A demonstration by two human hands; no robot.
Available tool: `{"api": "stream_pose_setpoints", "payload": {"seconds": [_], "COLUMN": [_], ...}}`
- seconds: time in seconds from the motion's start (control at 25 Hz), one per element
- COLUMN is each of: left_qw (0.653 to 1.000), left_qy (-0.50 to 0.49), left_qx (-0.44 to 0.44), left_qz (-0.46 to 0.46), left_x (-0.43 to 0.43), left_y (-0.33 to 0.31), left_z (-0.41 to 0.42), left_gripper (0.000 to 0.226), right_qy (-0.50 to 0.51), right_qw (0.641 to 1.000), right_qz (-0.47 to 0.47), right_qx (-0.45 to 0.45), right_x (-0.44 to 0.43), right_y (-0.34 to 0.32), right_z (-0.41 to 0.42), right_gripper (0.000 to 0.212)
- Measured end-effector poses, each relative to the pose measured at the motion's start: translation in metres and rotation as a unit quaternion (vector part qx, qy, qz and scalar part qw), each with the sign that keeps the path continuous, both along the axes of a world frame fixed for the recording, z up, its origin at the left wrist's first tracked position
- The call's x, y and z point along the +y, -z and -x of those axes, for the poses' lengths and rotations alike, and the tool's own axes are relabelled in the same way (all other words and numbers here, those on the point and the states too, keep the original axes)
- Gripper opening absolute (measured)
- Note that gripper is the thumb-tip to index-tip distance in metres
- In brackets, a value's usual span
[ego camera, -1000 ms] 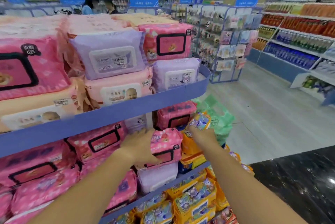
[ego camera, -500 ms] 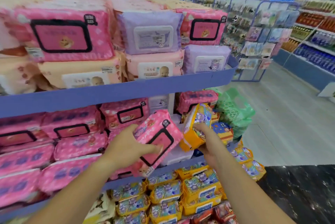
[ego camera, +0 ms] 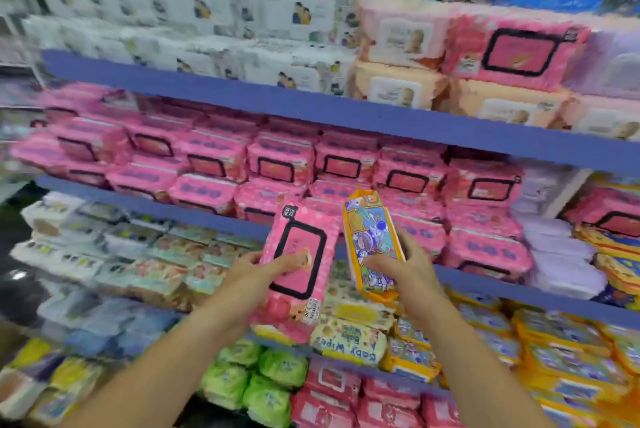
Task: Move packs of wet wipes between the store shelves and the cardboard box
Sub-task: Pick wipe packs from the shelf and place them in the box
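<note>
1. The pink pack [ego camera: 301,240] is soft plastic film, glossy, with a smooth black-edged lid panel.
2. The orange pack [ego camera: 370,233] is printed plastic film, shiny, crimped at its sealed end.
3. The shelf edges [ego camera: 346,109] look like painted metal, smooth and matt blue.
4. The green packs [ego camera: 266,382] are puffy plastic wrap with a soft sheen.

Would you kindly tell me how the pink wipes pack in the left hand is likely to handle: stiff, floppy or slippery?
Probably fairly firm: the pink pack stands straight, without drooping, though the left hand grips only one side. Its plastic wrapper may be somewhat slippery. It looks flat and blocky, so unlikely to roll.
</note>
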State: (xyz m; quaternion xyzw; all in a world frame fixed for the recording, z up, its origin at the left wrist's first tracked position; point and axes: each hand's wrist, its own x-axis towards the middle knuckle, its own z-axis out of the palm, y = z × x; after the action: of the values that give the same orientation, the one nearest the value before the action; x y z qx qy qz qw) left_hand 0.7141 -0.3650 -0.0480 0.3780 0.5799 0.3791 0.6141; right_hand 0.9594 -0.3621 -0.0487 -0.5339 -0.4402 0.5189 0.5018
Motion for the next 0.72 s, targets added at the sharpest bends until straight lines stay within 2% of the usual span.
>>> {"api": "stream_pose_setpoints", "payload": {"seconds": [0.16, 0.28, 0.48, 0.6, 0.72], "left_qw": [0.989, 0.971, 0.943, 0.928, 0.918], "left_qy": [-0.144, -0.238, -0.323, -0.35, -0.362], "left_qx": [0.009, -0.012, 0.008, 0.033, 0.048], "left_qz": [0.017, 0.033, 0.074, 0.12, 0.154], "left_x": [-0.061, -0.095, -0.131, -0.131, -0.118], "left_y": [0.023, 0.039, 0.068, 0.098, 0.123], "left_z": [0.165, 0.27, 0.419, 0.51, 0.588], "left_gripper": [0.079, 0.072, 0.037, 0.044, 0.046], "right_qy": [-0.088, -0.169, -0.234, -0.269, -0.253], "right_qw": [0.996, 0.985, 0.969, 0.956, 0.955], "right_qz": [0.019, 0.039, 0.075, 0.117, 0.153], "right_qx": [-0.006, -0.005, 0.006, 0.018, 0.015], "right_x": [-0.003, 0.0, 0.012, 0.021, 0.025], "right_y": [0.027, 0.051, 0.118, 0.16, 0.191], "right_z": [0.172, 0.291, 0.476, 0.577, 0.652], "right_gripper": [0.084, 0.08, 0.083, 0.08, 0.061]}}
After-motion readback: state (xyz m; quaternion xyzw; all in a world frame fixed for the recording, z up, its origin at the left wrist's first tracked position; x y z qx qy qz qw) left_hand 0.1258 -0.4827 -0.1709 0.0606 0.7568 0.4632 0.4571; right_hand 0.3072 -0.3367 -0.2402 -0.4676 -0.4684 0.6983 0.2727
